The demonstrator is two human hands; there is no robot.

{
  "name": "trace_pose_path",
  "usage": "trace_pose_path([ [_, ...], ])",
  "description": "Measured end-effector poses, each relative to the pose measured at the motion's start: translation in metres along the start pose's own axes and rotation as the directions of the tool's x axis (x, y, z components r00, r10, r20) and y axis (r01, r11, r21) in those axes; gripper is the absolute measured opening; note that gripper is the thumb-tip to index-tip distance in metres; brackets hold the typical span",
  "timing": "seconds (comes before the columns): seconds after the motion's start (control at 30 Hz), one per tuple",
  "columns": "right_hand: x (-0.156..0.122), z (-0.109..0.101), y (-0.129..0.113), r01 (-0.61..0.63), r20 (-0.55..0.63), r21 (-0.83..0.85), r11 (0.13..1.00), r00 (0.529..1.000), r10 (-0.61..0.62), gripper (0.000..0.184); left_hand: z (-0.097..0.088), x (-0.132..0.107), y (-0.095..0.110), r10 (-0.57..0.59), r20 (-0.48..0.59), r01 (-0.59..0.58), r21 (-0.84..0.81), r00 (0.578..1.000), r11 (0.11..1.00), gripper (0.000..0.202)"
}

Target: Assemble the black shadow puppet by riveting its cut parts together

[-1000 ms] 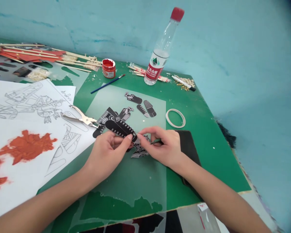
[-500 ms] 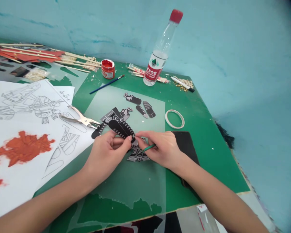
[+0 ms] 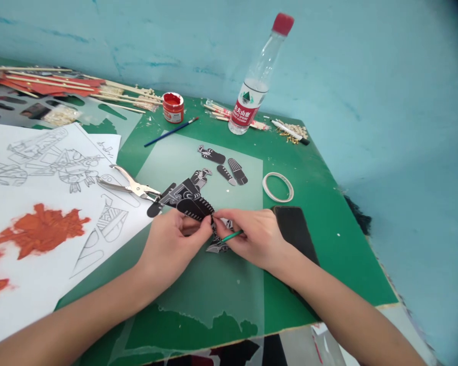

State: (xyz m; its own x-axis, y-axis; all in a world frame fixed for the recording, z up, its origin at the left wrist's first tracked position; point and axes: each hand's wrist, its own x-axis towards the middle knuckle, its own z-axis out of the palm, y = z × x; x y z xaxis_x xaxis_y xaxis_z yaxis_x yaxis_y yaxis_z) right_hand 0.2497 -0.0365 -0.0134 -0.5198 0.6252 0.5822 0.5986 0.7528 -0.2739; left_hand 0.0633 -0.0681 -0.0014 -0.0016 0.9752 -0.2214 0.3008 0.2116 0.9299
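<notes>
**Cluster of black cut-outs [image 3: 187,189] in hand, three loose pieces [image 3: 226,175] apart**

A green table [image 3: 339,254] bears a translucent sheet [image 3: 198,295], and the cluster is over the middle of that sheet, between the left hand [image 3: 175,236] and the right hand [image 3: 254,236]. The work looks partway along: several cut-outs are gathered in the cluster, while the three loose pieces lie beyond it on the sheet, near one another and not joined to it.

The left thumb and fingers are closed in a pinch on the lower end of a rounded black strip [image 3: 193,208]. The right thumb and forefinger nearly meet beside that same end, and the right hand also has hold of a slim green stick [image 3: 232,236]. Because the fingertips cover the spot, I cannot tell whether the strip and the fan-shaped piece [image 3: 216,247] below it are fastened or merely overlap, nor whether anything tiny is pinched there.

All the cut-outs are black with pale line patterns. The broadest in view carries angular, fret-like bands and curls; the strip is plain along its middle, with short white slashes along its edges. Of the loose ones, one has a curled, ornate end, one is striped lengthwise, and the narrowest has slashes and a pale tip.
</notes>
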Motion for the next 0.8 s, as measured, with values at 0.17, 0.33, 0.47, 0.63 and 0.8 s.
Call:
trace_pose_path([
  [0.17, -0.002, 0.002, 0.001, -0.020, 0.024, -0.019, 1.000, 1.000, 0.020, 0.008, 0.001, 0.000, -0.002, -0.020, -0.021, 0.021, 0.030, 1.000, 0.999, 0.035],
  [0.33, -0.002, 0.001, 0.000, -0.013, 0.036, 0.015, 1.000, 0.999, 0.013, 0.007, 0.001, 0.001, -0.005, -0.014, -0.050, 0.016, 0.026, 0.999, 1.000, 0.026],
  [0.47, 0.003, -0.006, 0.000, -0.079, -0.016, 0.063, 0.995, 0.997, 0.081, 0.006, 0.000, 0.000, -0.007, -0.041, -0.057, 0.040, -0.010, 0.998, 0.999, 0.028],
  [0.63, 0.017, -0.019, 0.029, -0.452, -0.234, 0.510, 0.732, 0.746, 0.623, 0.034, -0.004, 0.002, -0.014, -0.052, -0.036, 0.048, -0.113, 0.998, 0.992, 0.027],
  [0.8, 0.020, -0.021, 0.049, -0.507, 0.047, 0.773, 0.383, 0.647, 0.761, 0.024, -0.008, 0.007, -0.018, -0.078, -0.008, 0.075, -0.209, 0.997, 0.975, 0.033],
])
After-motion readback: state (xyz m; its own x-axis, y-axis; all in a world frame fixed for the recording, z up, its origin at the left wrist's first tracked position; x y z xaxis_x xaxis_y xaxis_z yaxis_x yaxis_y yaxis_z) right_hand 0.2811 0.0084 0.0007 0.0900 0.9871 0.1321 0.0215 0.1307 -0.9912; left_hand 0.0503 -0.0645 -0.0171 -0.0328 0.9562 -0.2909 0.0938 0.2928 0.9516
